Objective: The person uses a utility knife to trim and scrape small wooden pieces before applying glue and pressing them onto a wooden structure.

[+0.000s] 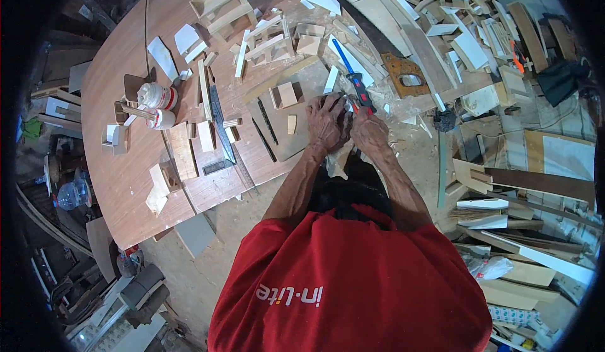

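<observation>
My left hand (pixel 326 123) is at the near edge of the table, its fingers bent down over something they mostly hide. Close beside it, my right hand (pixel 370 130) is closed, with a small reddish tip showing at its fingers; the rest of what it grips is hidden. Just beyond both hands lies a saw with a blue blade (pixel 342 55) and a dark grey and red handle (pixel 361 91). A small wooden box piece (pixel 285 95) and a small wood block (pixel 292 124) lie left of my left hand on a flat board (pixel 263 114).
A large handsaw with a wooden handle (pixel 394 73) lies at the far right. Left of centre are a metal square (pixel 222 125), dark thin strips (pixel 266 121) and white glue tubs (pixel 165 98). Small wooden frames (pixel 271 43) stand farther back. Offcuts (pixel 469 50) pile up at right.
</observation>
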A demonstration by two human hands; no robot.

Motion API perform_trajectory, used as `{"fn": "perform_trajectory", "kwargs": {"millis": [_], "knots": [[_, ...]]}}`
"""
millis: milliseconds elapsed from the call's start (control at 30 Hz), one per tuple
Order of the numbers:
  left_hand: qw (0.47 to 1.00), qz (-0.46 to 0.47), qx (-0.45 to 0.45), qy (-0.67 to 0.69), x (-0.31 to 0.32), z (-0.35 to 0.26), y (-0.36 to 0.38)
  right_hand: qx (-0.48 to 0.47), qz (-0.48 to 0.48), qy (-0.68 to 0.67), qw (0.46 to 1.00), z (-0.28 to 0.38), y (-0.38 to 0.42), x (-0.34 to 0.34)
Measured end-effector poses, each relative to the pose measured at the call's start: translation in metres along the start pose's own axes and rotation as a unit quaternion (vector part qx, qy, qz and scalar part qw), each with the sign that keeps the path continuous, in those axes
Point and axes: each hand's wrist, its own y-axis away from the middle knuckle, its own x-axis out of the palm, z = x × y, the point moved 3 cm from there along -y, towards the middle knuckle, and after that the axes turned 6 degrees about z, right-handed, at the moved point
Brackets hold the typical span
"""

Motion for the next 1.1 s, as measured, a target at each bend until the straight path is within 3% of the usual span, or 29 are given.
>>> {"fn": "perform_trajectory", "kwargs": {"millis": [100,200,267,300,367,467,700,800,1100], "knots": [[1.0,0.015,-0.013,-0.005,0.004,0.004,0.0,0.011,-0.018,0.021,1.0,0.0,-0.002,0.016],[0.999,-0.026,0.014,0.012,0.004,0.003,0.001,0.033,-0.025,0.021,0.999,0.004,-0.003,0.01],[0.999,-0.039,0.017,0.018,0.005,0.005,0.002,0.102,-0.093,-0.002,0.99,-0.001,-0.013,0.026],[0.999,-0.039,0.016,0.019,0.004,0.005,0.002,0.101,-0.093,-0.001,0.991,-0.003,-0.012,0.015],[0.999,-0.035,0.016,0.029,0.002,0.004,0.002,0.025,0.033,-0.113,0.993,-0.002,-0.005,-0.027],[0.999,-0.025,0.012,0.032,0.004,0.004,0.001,0.035,0.032,-0.125,0.991,0.005,-0.001,-0.054],[1.0,-0.003,-0.001,0.029,0.001,0.002,0.0,-0.004,-0.007,-0.172,0.985,-0.008,-0.002,-0.042],[1.0,0.001,-0.004,0.021,0.001,0.002,0.0,0.047,-0.002,-0.176,0.983,-0.005,0.002,-0.049],[1.0,0.025,-0.011,0.014,-0.001,0.0,-0.001,0.0,-0.005,-0.141,0.99,0.0,0.006,-0.052]]}}
